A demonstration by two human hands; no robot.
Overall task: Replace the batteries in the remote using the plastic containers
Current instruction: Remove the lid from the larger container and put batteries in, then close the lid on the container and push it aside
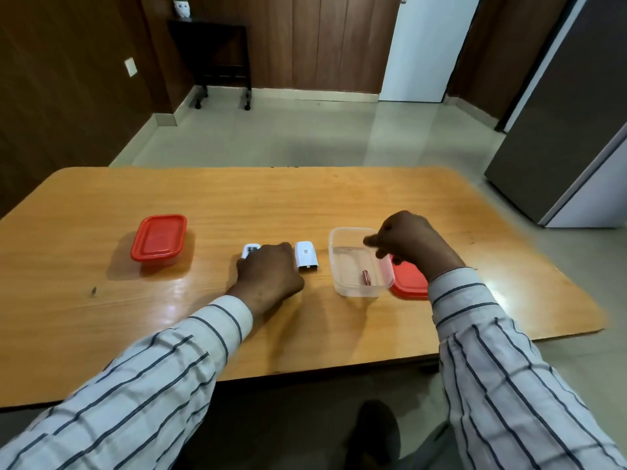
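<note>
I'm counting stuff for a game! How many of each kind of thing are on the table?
Containers: 2, closed and open
Loose red lids: 1
Batteries seen: 1
Remotes: 1
Remote covers: 1
Total: 6

A wooden table [237, 198] stands on a pale glossy tiled floor [305, 134]. Dark wood panelling [61, 79] lines the walls, with a small black stand [217, 52] on wheels, a white door [427, 45] and a grey cabinet [570, 106] at right
</note>
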